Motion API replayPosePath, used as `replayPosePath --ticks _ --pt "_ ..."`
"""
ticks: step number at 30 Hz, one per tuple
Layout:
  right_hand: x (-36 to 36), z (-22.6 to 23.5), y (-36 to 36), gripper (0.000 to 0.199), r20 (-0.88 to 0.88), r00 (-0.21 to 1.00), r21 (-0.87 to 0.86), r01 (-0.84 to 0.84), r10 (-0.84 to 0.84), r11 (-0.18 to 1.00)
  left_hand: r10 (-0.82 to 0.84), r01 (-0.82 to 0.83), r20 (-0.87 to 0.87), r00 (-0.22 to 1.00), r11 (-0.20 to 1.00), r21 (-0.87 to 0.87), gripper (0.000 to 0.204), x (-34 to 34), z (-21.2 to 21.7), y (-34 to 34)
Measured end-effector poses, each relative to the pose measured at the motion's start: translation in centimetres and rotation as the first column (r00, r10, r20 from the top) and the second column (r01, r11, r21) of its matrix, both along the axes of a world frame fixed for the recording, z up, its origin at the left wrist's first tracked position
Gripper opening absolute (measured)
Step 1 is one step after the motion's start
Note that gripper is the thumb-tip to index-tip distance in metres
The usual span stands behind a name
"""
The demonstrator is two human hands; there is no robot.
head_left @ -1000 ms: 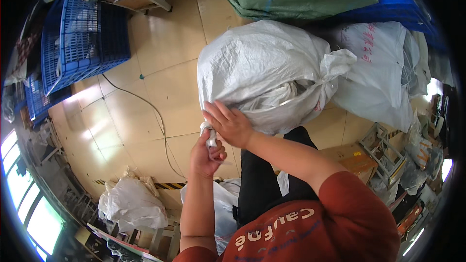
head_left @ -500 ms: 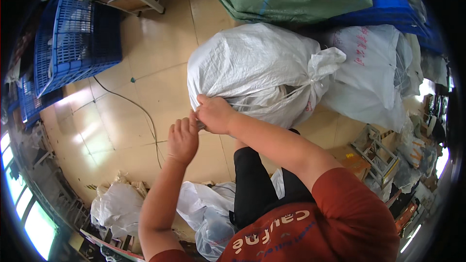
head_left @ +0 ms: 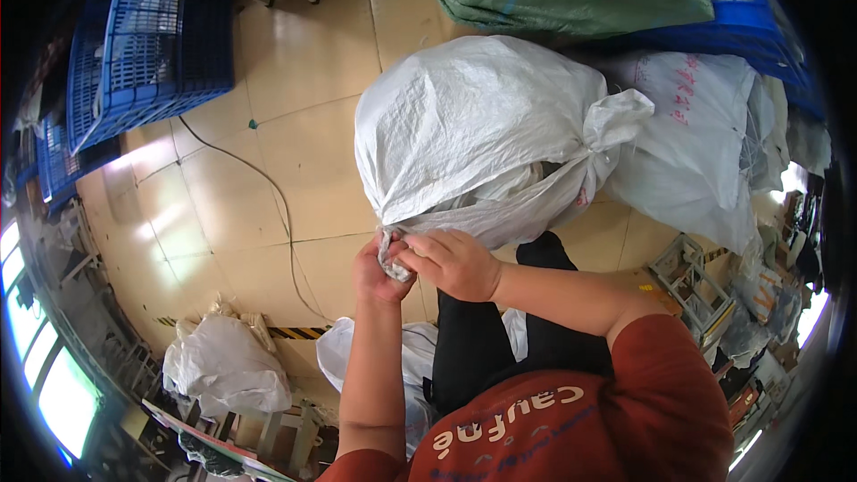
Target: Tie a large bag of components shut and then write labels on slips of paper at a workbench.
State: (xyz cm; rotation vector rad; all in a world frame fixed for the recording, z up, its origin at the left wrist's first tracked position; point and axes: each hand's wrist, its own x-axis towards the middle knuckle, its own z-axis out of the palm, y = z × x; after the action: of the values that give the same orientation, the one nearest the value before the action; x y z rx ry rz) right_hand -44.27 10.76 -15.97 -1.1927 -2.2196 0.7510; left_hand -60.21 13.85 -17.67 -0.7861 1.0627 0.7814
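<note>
Right now both hands, left [head_left: 377, 270] and right [head_left: 453, 261], pinch the white sack's [head_left: 473, 134] corner, fingers closed; a firm tug or twist seems next.

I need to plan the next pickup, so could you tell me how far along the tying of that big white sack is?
Done: one corner of the large white woven sack is already knotted at its right side. In hand: the left hand and right hand pinch a gathered corner of the sack at its lower left edge. Left: that corner shows no finished knot yet.
</note>
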Motion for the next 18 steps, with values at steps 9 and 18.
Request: replayPosePath --ticks 9,18 --pt "-2.2 -4.1 8.1 0.041 0.156 0.979 0.074 -0.147 0.134 0.986 0.33 -0.377 0.371 0.868 0.924 0.062 0.019 1.9 3.0 1.0" --pt "-3.2 -5.9 12.7 0.015 0.229 0.862 -0.236 -0.401 0.452 0.885 -0.021 0.327 -0.364 0.931 0.492 0.807 0.029 1.7 5.3 0.1"
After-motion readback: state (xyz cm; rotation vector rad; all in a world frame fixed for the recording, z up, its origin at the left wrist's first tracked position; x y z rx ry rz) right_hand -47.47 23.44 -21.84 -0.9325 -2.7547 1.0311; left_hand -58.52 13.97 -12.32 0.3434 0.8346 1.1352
